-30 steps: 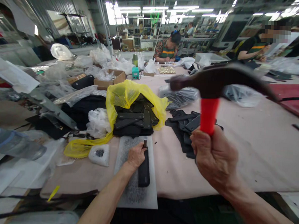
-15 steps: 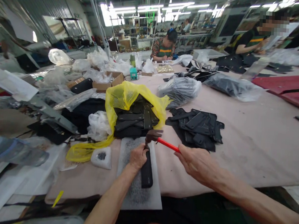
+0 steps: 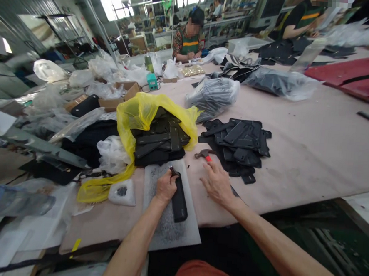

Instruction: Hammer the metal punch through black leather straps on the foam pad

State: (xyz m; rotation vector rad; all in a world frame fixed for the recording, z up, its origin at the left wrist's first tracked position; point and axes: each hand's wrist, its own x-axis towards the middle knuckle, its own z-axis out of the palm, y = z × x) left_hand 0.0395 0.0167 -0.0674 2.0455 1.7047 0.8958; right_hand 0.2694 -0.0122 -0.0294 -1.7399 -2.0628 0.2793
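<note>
- Head view: the hammer [image 3: 203,154], at the punch [image 3: 171,170] a moment earlier, lay on the worktop [image 3: 295,161]; striking seemed paused.
- The right hand [image 3: 219,185] rested loosened over its handle, fingers spread.
- The left hand [image 3: 166,187] gripped the punch at the black case's [image 3: 179,202] far end.
- No brand, label or writing was legible.

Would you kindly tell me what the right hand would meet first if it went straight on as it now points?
Most likely the head of the claw hammer, just ahead of the right hand, though the hand's height above the table is hard to judge.
</note>
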